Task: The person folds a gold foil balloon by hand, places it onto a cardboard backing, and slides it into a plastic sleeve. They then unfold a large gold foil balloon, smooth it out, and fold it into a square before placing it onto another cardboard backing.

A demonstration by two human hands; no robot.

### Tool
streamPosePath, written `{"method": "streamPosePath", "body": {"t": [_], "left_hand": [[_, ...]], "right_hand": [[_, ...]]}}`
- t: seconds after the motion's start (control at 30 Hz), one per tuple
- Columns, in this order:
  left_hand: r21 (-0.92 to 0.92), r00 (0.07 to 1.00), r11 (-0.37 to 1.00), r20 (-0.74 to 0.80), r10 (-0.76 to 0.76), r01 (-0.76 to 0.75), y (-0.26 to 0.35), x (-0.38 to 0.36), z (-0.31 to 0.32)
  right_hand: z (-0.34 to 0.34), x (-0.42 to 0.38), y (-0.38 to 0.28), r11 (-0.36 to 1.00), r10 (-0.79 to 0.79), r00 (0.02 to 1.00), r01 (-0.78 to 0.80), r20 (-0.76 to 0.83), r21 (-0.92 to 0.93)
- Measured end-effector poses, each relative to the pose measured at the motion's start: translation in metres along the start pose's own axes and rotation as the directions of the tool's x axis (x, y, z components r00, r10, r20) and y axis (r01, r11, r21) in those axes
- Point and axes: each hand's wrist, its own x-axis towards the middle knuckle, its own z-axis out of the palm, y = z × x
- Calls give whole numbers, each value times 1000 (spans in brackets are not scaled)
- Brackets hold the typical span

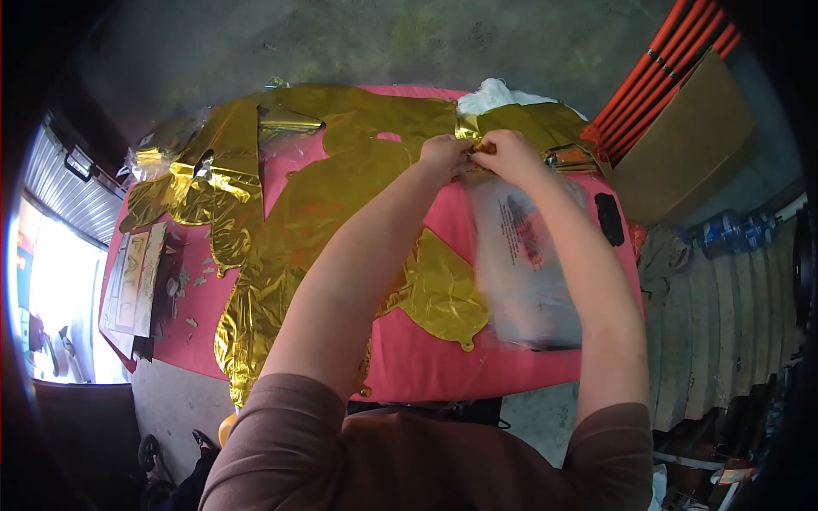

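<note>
Both arms reach to the far side of a pink-covered table [417, 366]. My left hand [445, 157] has its fingers pinched on a small piece of gold foil [481, 147]. From the right, my right hand [506, 157] closes on the same piece, its fingertips almost touching the left ones. Flat gold foil balloons [341, 192] spread over the table's left and middle, passing under my left forearm. Just below my right hand lie clear plastic bags [520, 272] with dark and red print. The exact shape of the pinched foil is too small to tell.
White plastic [494, 95] lies at the table's far edge. Orange poles [652, 77] and a cardboard sheet [690, 140] stand at the right. A black object [609, 219] lies near the right edge, printed boards [136, 281] at the left.
</note>
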Motion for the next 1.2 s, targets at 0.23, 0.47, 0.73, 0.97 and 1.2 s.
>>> {"method": "streamPosePath", "body": {"t": [0.23,0.47,0.73,0.97,1.2], "left_hand": [[-60,996,996,59,74,-70,0,-12,-4],[60,997,996,44,67,-70,-1,-10,-15],[724,555,510,-212,805,-464,-22,8,-9],[705,847,604,-8,532,-373,17,-16,3],[138,1000,990,25,-15,11,7,9,-9]], "right_hand": [[21,22,39,880,114,993,-110,19,463],[6,9,27,652,265,960,-246,88,717],[2,9,32,700,171,983,-168,66,694],[5,5,33,752,67,998,-59,12,656],[6,9,36,672,193,977,-64,-91,737]]}}
